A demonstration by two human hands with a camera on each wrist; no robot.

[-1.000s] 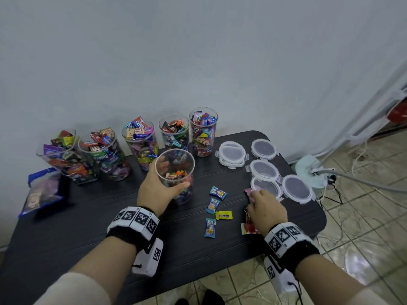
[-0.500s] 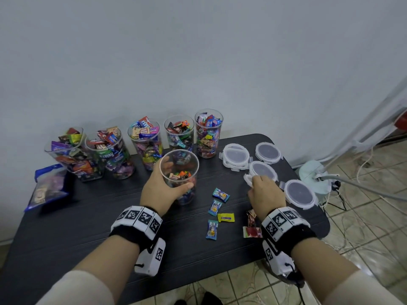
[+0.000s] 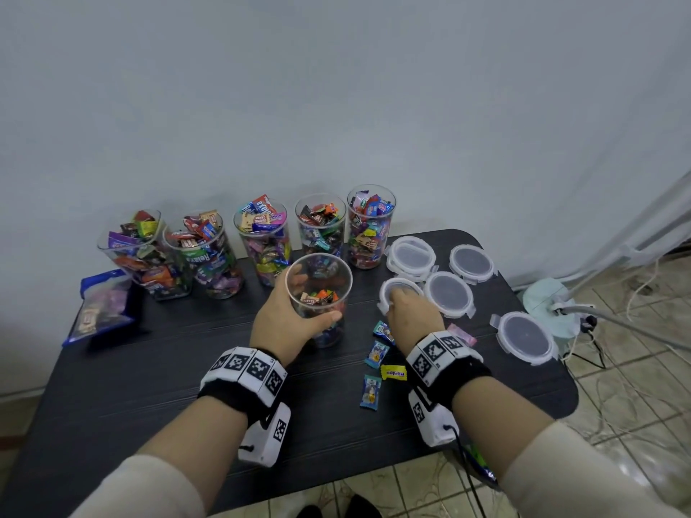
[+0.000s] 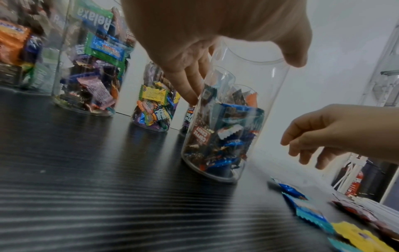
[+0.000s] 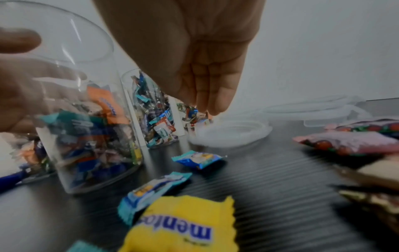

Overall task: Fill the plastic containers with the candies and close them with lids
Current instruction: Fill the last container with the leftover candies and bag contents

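Note:
My left hand (image 3: pixel 295 315) grips a clear plastic container (image 3: pixel 321 293) that stands on the black table (image 3: pixel 149 375), about a third full of candies. The left wrist view shows the thumb and fingers wrapped round its wall (image 4: pixel 226 136). My right hand (image 3: pixel 411 315) is just right of it, over a round translucent lid (image 3: pixel 400 287). In the right wrist view its fingers (image 5: pixel 207 95) point straight down, tips at the lid's (image 5: pixel 233 134) near edge; the thumb is hidden. Several loose candies lie in front: blue ones (image 3: pixel 377 354), a yellow Mentos (image 3: pixel 393 372) and a pink one (image 3: pixel 461 332).
Several candy-filled open containers (image 3: pixel 261 241) line the back by the wall. More lids (image 3: pixel 448 293) lie at the right, one near the table's right edge (image 3: pixel 525 338). A blue candy bag (image 3: pixel 104 304) lies at the left. A fan base (image 3: pixel 546 297) and cables are on the floor.
My right hand moved from the candies near the front edge up and left onto a lid, which now lies closer to the held container. The left hand kept its grip.

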